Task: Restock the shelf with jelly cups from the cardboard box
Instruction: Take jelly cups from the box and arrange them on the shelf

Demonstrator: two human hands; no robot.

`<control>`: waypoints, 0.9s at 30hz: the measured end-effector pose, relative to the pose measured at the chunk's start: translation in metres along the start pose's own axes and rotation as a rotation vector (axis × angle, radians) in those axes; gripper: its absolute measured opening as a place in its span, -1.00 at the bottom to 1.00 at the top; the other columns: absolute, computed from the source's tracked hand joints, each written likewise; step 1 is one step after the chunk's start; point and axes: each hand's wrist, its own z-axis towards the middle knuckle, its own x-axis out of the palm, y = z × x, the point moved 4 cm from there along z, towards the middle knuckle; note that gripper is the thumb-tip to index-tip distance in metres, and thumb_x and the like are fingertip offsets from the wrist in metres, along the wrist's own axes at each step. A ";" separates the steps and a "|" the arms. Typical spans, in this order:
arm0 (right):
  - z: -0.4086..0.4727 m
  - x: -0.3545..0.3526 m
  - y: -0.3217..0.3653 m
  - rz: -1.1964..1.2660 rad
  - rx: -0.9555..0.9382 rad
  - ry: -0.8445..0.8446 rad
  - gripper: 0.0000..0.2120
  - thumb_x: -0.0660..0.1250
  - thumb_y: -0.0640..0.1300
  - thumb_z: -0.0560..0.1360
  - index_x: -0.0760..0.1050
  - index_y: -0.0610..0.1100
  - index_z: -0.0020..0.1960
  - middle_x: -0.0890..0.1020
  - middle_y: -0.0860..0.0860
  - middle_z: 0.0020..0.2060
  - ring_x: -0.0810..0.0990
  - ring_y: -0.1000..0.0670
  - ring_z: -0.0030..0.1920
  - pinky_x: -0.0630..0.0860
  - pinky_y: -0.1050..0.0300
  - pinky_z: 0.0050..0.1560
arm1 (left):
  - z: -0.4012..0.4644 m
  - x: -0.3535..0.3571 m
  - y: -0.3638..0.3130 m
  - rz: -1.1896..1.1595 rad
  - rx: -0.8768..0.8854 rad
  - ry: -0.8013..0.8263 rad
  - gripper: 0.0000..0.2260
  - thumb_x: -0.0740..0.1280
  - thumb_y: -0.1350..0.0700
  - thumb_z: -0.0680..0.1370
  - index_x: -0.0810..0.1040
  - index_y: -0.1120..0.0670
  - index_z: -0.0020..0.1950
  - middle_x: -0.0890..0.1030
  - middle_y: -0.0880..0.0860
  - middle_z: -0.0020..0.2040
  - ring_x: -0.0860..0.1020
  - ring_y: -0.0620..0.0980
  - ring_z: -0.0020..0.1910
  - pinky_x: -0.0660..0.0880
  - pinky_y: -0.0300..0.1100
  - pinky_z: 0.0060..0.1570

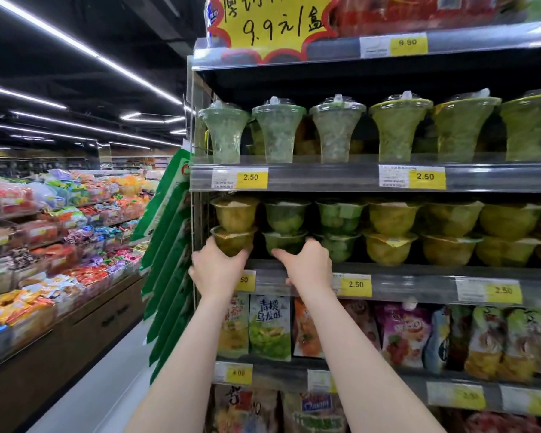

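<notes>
Shelf [419,278] carries jelly cups stacked two high. Left hand [216,270] grips bottom yellow-green cup [231,243] at the row's left end; right hand [308,268] grips bottom green cup [283,242] next to it. Both cups sit on the shelf's front edge.

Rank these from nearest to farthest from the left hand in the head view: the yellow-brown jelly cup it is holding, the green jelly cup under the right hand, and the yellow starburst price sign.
1. Yellow-brown jelly cup, gripped by the left hand, shelf's left end.
2. Green jelly cup, next stack rightward.
3. Yellow starburst price sign, top shelf edge.
</notes>
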 end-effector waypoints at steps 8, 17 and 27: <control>-0.010 -0.009 0.004 -0.016 -0.065 0.037 -0.44 0.44 0.24 0.30 0.51 -0.15 0.11 0.62 -0.08 0.00 0.58 -0.15 0.07 0.54 0.03 0.00 | -0.001 -0.007 0.002 -0.090 0.076 0.059 -0.47 0.38 -0.30 0.29 0.52 0.06 0.07 0.62 0.11 -0.03 0.50 0.19 0.08 0.49 0.06 0.04; -0.027 -0.099 -0.015 0.113 -0.279 -0.263 -0.55 0.37 0.05 0.47 0.41 -0.15 0.27 0.53 -0.02 0.15 0.46 0.04 0.12 0.29 0.25 0.03 | -0.067 -0.015 -0.048 -0.196 0.429 -0.201 -0.53 0.44 0.00 0.43 0.43 0.17 0.25 0.50 0.09 0.14 0.40 0.03 0.19 0.25 -0.32 0.14; 0.014 -0.085 -0.018 0.168 -0.152 -0.222 -0.43 0.42 0.22 0.32 0.45 -0.15 0.15 0.61 -0.09 -0.01 0.61 -0.15 -0.02 0.55 0.00 0.04 | -0.066 0.027 -0.077 -0.277 0.318 -0.135 -0.43 0.38 0.04 0.49 0.24 0.14 0.42 0.45 0.14 0.27 0.38 0.05 0.28 0.40 -0.13 0.17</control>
